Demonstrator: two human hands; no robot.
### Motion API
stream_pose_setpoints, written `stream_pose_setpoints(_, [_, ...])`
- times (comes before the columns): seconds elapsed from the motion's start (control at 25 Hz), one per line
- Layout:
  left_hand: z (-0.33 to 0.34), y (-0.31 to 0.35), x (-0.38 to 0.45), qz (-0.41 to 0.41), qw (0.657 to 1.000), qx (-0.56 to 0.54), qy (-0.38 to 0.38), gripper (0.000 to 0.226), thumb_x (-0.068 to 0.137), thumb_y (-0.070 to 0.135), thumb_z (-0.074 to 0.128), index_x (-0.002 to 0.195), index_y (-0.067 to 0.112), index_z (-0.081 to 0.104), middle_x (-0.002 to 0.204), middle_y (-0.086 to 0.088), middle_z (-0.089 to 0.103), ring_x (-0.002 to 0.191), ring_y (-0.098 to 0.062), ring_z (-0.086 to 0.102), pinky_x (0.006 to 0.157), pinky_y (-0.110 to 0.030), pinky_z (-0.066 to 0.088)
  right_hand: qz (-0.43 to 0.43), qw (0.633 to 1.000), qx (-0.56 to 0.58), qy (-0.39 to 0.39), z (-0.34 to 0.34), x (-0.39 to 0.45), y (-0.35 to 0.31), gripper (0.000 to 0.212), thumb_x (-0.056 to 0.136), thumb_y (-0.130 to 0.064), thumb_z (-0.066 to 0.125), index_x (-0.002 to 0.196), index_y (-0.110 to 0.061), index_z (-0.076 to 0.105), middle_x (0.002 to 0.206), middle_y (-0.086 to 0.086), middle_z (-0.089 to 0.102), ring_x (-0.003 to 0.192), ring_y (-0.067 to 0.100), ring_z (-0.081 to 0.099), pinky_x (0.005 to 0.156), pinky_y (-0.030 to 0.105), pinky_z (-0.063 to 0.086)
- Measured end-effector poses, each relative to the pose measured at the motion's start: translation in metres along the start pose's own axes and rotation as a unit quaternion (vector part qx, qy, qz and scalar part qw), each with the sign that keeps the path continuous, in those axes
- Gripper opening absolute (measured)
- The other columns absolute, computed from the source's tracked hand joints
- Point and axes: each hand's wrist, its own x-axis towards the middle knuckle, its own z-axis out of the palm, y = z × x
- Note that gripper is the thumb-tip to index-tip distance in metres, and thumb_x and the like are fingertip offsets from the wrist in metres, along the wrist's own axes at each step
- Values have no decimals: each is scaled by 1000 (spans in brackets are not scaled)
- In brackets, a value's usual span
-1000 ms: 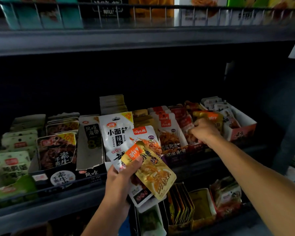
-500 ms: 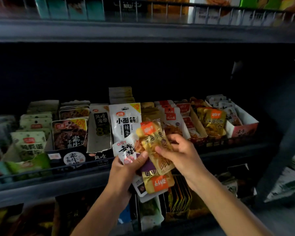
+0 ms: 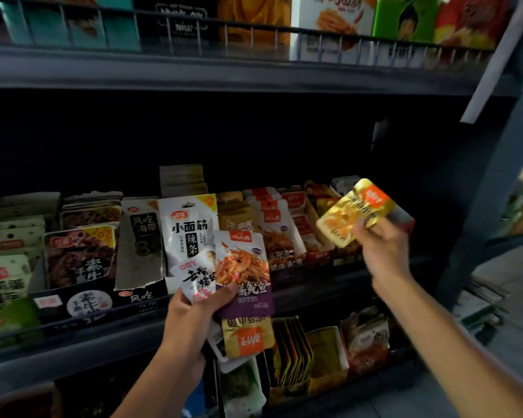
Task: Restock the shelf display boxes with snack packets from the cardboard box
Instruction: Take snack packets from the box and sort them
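Two hands busy | right hand [image 3: 382, 248] holds gold packet [image 3: 349, 214] | display boxes [image 3: 299, 260] beneath

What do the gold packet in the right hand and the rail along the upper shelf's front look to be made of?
Gold packet, pinched by the right hand: likely metallised foil or plastic film, glossy; it throws bright highlights and has a flat sealed edge. Rail: apparently thin metal wire, a long bar with short upright rods, dull grey with faint glints; whether it is painted or bare is unclear.

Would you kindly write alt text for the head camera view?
The right hand holds a gold snack packet above the display boxes on a dim shop shelf, while the left hand grips a fan of mixed snack packets in front of it.
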Motion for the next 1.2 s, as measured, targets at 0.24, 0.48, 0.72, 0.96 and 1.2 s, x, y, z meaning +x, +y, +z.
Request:
stream_pose_setpoints(0.24, [17,-11,15,-6,1000,10,9,61,61,12,84,115,18,57,94,-11,77,83,-36,75,72,-52,59,-2,964,-237,-118,-12,78,27,20,94,-14,64,113,-7,65,110,7,64,107,30,64,87,42,53])
stream_pose_setpoints(0.48, [23,-15,18,-11,1000,11,-14,63,63,9,82,119,16,56,98,-14,76,85,-37,74,70,-50,59,-21,982,-185,-32,-3,78,39,22,91,-15,68,110,-3,69,99,7,68,85,20,65,70,32,53])
stream_pose_setpoints(0.72, [27,-18,15,-12,1000,16,-17,61,60,11,84,115,17,59,100,-13,76,92,-39,73,85,-63,55,-92,916,-389,-12,-2,70,36,9,86,-13,69,93,-8,71,89,6,72,82,25,68,68,30,52])
stream_pose_setpoints(0.96, [28,-20,7,-6,1000,10,-23,55,65,9,81,115,12,61,101,-16,76,94,-40,72,86,-63,55,-67,973,-168,-144,18,-19,-1,22,94,-34,62,107,-16,65,89,-3,68,64,7,59,55,13,42])
stream_pose_setpoints(1.2, [22,-18,-3,21,995,67,-77,51,61,8,81,110,6,67,98,-16,76,88,-36,74,75,-49,60,198,941,140,-236,59,-92,-7,28,82,-12,77,107,-14,65,94,5,77,83,20,74,68,34,60])
